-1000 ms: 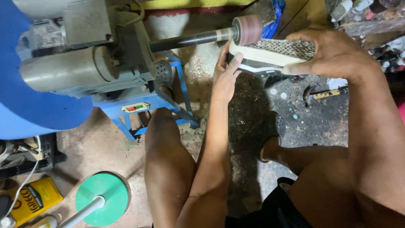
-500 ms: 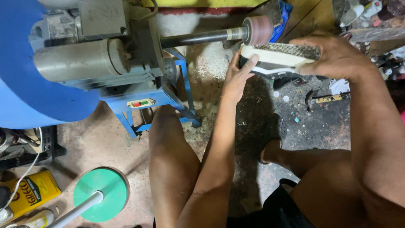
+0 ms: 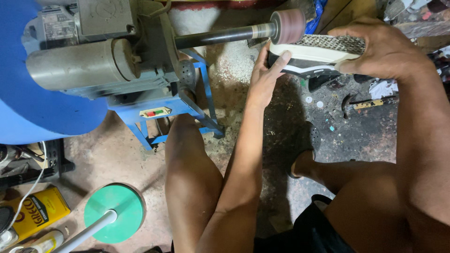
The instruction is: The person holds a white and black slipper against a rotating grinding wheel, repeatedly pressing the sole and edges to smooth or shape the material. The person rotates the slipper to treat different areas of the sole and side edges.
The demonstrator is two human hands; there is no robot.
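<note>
Sanding step: your left hand [image 3: 265, 77] and right hand [image 3: 384, 51], fingers closed on the shoe [image 3: 316, 56], press it under the sanding drum [image 3: 287, 26]; next probably calls for turning it steadily.

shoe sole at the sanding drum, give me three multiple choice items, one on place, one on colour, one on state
1. Where is the shoe sole?
A. on the floor
B. just below the sanding drum
C. on the green disc base

2. What colour is the machine's stand?
A. blue
B. red
C. yellow

3. How is the sole held?
A. left hand alone
B. right hand alone
C. both hands

Answers: 1 B, it sits under the drum at the shaft's end; 2 A, the frame legs are blue; 3 C, one hand grips each end.
</note>
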